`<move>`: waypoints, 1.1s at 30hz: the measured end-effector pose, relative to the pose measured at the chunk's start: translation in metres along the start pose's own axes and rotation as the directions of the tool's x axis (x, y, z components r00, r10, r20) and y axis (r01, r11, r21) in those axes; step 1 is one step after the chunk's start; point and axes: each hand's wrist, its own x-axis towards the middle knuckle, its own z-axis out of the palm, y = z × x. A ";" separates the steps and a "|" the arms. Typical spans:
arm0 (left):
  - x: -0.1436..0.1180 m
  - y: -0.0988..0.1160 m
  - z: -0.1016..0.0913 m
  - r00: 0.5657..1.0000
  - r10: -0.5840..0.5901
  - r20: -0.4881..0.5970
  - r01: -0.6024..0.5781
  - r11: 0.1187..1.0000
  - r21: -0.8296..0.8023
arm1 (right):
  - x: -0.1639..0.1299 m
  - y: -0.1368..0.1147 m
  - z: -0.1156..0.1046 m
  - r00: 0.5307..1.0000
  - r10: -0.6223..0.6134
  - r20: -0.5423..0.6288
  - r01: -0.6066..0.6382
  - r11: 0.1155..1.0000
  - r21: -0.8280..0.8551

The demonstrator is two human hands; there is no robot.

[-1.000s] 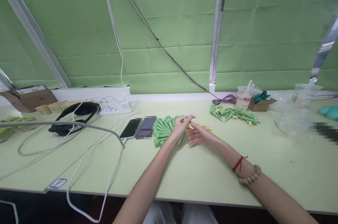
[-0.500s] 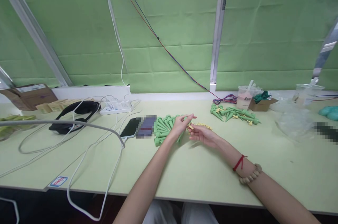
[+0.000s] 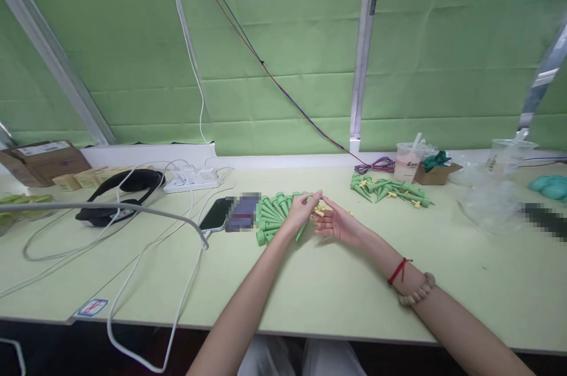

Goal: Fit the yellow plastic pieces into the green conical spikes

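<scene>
My left hand (image 3: 302, 211) grips a green cone-shaped spike (image 3: 302, 231) whose tip points down toward me. It hovers at the right edge of a fanned row of green spikes (image 3: 271, 215) lying on the pale green table (image 3: 310, 287). My right hand (image 3: 337, 224) is palm-up right beside it, fingertips pinching a small yellow piece (image 3: 318, 211) close to the spike's top. More small yellow pieces (image 3: 339, 209) lie just behind my right hand. A red string and a bead bracelet are on my right wrist.
A second pile of green spikes with yellow parts (image 3: 390, 190) lies at the back right, by a plastic cup (image 3: 407, 162) and small cardboard box (image 3: 436, 170). A phone (image 3: 217, 214), black headset (image 3: 119, 194), power strip (image 3: 191, 180) and loose cables (image 3: 146, 258) occupy the left.
My right hand has lifted slightly and closed in on my left hand, bringing the yellow piece up to the spike. The left hand has barely moved.
</scene>
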 end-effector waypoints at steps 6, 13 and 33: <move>-0.002 0.000 -0.001 0.994 0.030 0.109 -0.044 0.990 0.131 | -0.004 0.000 0.001 0.998 -0.006 0.060 0.012 0.995 -0.099; -0.001 -0.003 0.005 0.996 0.076 0.047 -0.080 0.992 0.096 | 0.006 0.012 0.006 0.886 -0.449 -0.115 0.364 0.827 -0.428; -0.001 0.002 -0.001 0.999 -0.013 0.049 0.009 0.997 0.078 | 0.000 0.002 0.000 0.996 -0.071 -0.056 0.067 0.995 -0.080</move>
